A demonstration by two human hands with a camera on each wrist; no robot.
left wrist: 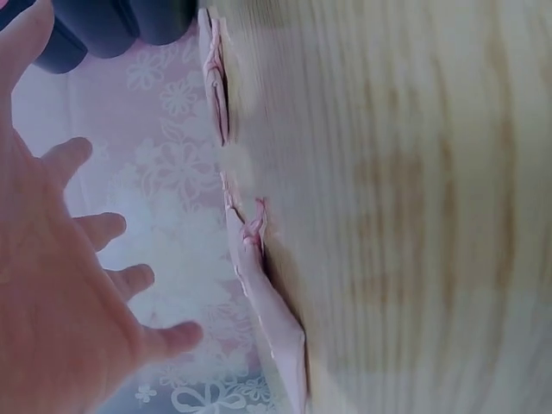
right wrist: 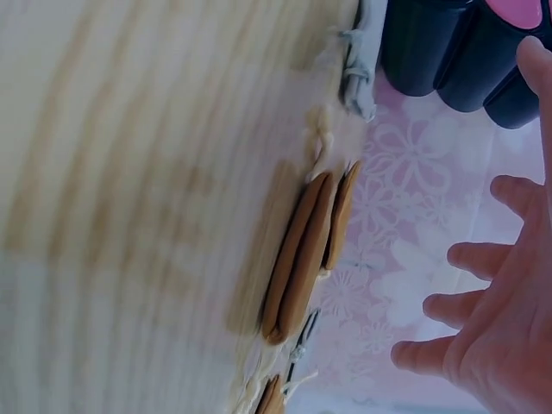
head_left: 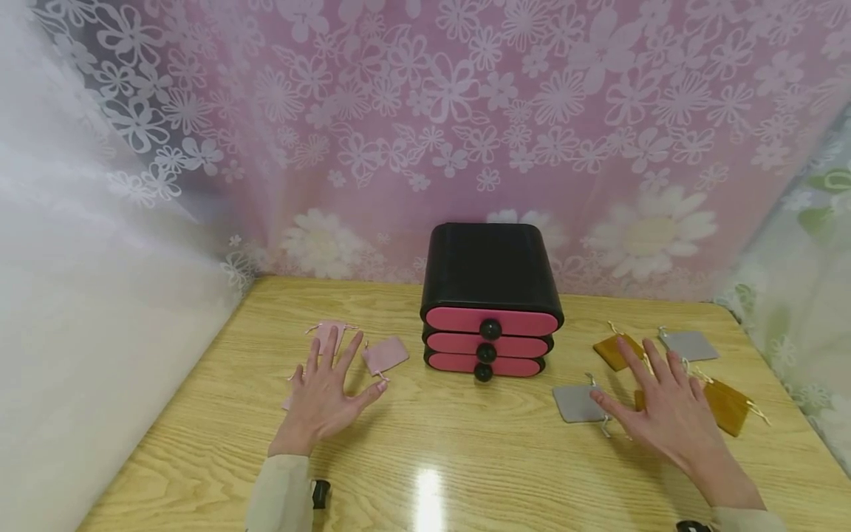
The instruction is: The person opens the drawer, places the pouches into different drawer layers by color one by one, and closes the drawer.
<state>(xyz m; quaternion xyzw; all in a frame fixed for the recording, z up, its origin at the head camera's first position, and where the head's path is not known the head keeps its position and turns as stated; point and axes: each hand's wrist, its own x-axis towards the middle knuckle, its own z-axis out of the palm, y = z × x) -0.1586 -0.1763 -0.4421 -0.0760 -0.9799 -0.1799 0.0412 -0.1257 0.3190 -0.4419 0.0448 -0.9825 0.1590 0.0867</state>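
My left hand [head_left: 322, 399], fingers spread, hovers over the left of the table and holds nothing. Near its fingertips lie pink drawstring pouches [head_left: 387, 355], one of them partly hidden by the hand. On the other side my right hand [head_left: 671, 417] is spread too, above grey drawstring pouches [head_left: 575, 403] and mustard-brown drawstring pouches [head_left: 728, 406]. In the right wrist view a gap shows between that hand and the brown pouches [right wrist: 297, 259]. Between the hands stands a black box with three pink drawers [head_left: 492, 266], all pushed in, each with a round black knob.
The wooden table [head_left: 372, 473] reaches back to a pink flowered curtain [head_left: 399, 148]. Pale sheeting hangs along the left side, and a flowered cloth [head_left: 784, 295] borders the right edge. Another grey pouch [head_left: 691, 345] lies at the back right.
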